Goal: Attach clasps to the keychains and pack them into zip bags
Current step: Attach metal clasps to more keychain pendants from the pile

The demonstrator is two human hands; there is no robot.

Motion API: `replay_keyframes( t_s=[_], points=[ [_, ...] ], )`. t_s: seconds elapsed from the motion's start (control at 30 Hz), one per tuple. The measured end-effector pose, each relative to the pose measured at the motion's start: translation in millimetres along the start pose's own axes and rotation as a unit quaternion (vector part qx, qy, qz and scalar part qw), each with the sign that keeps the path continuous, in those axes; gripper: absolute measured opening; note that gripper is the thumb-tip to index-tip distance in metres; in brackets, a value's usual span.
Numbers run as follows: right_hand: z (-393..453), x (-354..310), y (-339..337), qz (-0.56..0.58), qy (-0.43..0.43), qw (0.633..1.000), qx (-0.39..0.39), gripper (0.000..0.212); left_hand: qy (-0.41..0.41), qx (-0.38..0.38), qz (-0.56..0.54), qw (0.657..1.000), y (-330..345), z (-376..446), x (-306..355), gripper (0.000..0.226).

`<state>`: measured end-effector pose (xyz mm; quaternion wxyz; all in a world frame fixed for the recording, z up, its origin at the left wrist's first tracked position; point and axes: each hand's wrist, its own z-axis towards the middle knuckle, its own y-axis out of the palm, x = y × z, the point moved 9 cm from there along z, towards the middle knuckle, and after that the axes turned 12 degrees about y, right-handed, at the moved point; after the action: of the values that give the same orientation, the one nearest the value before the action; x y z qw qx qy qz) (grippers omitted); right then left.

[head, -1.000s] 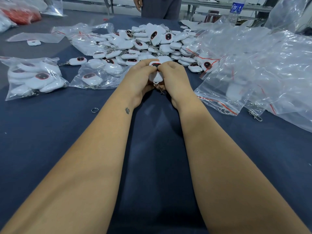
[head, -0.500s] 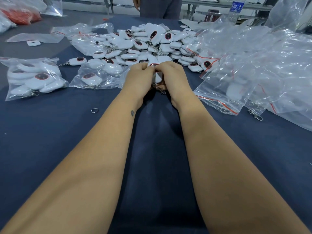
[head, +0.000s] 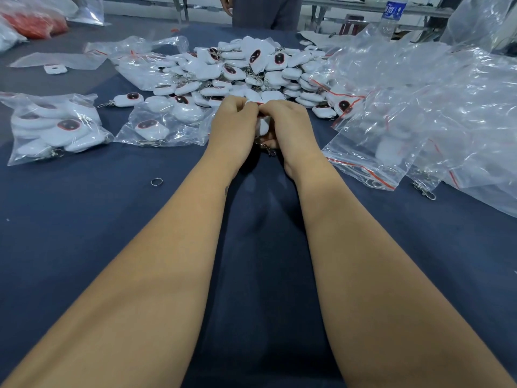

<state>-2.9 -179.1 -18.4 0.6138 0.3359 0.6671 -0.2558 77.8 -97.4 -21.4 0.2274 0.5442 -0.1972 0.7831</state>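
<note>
Now left hand point(head: 233, 127) and right hand point(head: 288, 127) both pinch white keychain point(head: 263, 127); dangling clasp point(head: 268, 149) may slip, fingers hide joint.

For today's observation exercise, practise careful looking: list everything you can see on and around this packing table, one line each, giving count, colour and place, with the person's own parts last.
Loose keychains: a large pile, white with dark red-rimmed faces, far centre.
Filled zip bags: at least two, clear, left of the hands.
Empty zip bags: a heap, clear with red strips, right.
Split ring: one, silver, on the cloth, left.
Clasp: one, silver, right edge of the bags.
Table cloth: dark blue.
Water bottle: one, blue label, far right.
Standing person: one, grey clothing, far side.
Held keychain: one, white, between both hands.
Left hand: pinching it.
Right hand: pinching it.
</note>
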Motion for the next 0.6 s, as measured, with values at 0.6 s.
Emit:
replay_keyframes(
  t_s=[0.6],
  points=[
    [3.2,-8.2,-5.5,0.119,-0.046,0.992,0.01,0.007,0.071,0.013,0.464,0.883,-41.2,5.8,14.6,0.031]
  ],
)
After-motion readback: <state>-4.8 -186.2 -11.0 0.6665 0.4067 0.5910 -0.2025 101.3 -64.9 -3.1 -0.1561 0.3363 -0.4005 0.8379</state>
